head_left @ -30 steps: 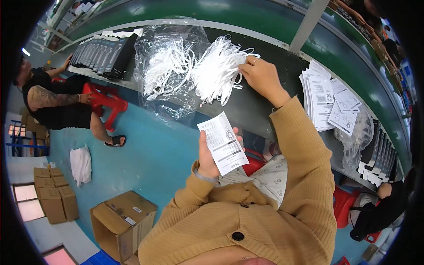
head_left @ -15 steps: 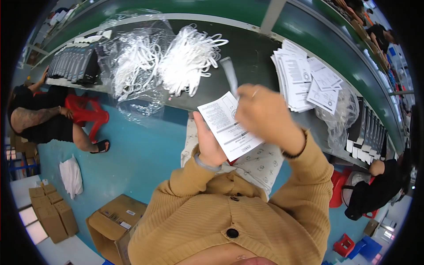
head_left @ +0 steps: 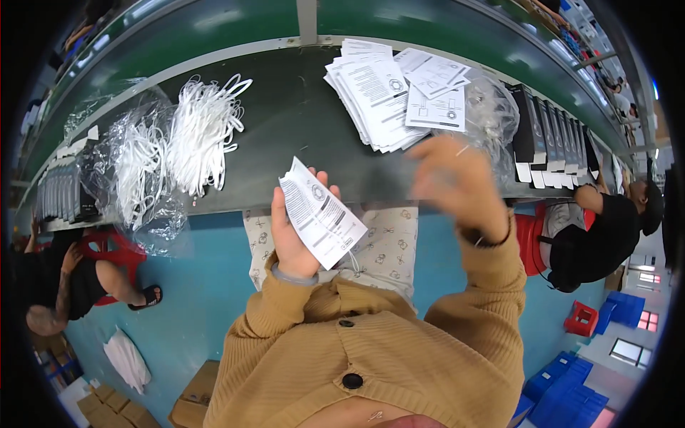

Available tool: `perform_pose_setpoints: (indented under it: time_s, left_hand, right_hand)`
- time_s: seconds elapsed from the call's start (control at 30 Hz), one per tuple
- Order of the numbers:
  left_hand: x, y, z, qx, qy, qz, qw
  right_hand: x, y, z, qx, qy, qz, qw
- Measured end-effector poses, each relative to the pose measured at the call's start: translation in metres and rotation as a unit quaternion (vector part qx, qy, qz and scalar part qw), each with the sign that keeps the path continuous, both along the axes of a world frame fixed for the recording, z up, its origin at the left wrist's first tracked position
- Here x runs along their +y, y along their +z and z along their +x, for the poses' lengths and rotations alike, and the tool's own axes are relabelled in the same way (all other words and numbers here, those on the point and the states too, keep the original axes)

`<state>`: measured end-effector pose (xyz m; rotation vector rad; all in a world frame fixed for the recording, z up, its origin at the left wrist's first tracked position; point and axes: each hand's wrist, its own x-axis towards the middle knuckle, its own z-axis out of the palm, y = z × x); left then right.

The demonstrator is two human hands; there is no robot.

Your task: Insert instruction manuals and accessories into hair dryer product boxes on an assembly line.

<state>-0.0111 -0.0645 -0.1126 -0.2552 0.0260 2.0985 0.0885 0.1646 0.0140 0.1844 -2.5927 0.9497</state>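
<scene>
My left hand [head_left: 294, 246] is closed on a printed paper leaflet [head_left: 321, 214], which lies tilted across the palm with its far corner curled up. Below the leaflet's near end shows a small loop of thin white cord [head_left: 354, 262]. My right hand [head_left: 460, 178] is raised off to the right, just on the near side of a stack of printed leaflets [head_left: 371, 96]. Motion smears its fingers, so I cannot tell whether they hold anything. Further left on the dark bench [head_left: 285, 107] lies a heap of white cords [head_left: 207, 132].
More white cords [head_left: 139, 167] lie in clear plastic at the left. A clear plastic bag [head_left: 492, 107] sits right of the leaflets. Black boxes stand in rows at the far right [head_left: 549, 135] and far left [head_left: 64, 189]. Seated people flank me: left [head_left: 93, 278], right [head_left: 599, 239].
The view has swung right, so the bench things appear further left. My right hand has left the leaflet and moved toward the stack. A pale strip above that hand no longer shows.
</scene>
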Motion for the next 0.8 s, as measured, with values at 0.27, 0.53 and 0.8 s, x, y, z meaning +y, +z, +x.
perform_pose_setpoints:
  time_s: [0.27, 0.53, 0.8]
  left_hand:
    - [0.002, 0.003, 0.002, -0.047, 0.007, -0.023, 0.999]
    - [0.001, 0.008, -0.001, 0.010, -0.032, 0.016, 0.999]
    - [-0.009, 0.006, 0.002, 0.052, -0.025, -0.026, 0.998]
  right_hand:
    - [0.170, -0.053, -0.015, -0.144, -0.404, 0.254, 0.867]
    - [0.194, -0.040, -0.021, -0.245, -0.353, 0.324, 0.843]
    - [0.202, -0.046, -0.030, -0.236, -0.328, 0.305, 0.862]
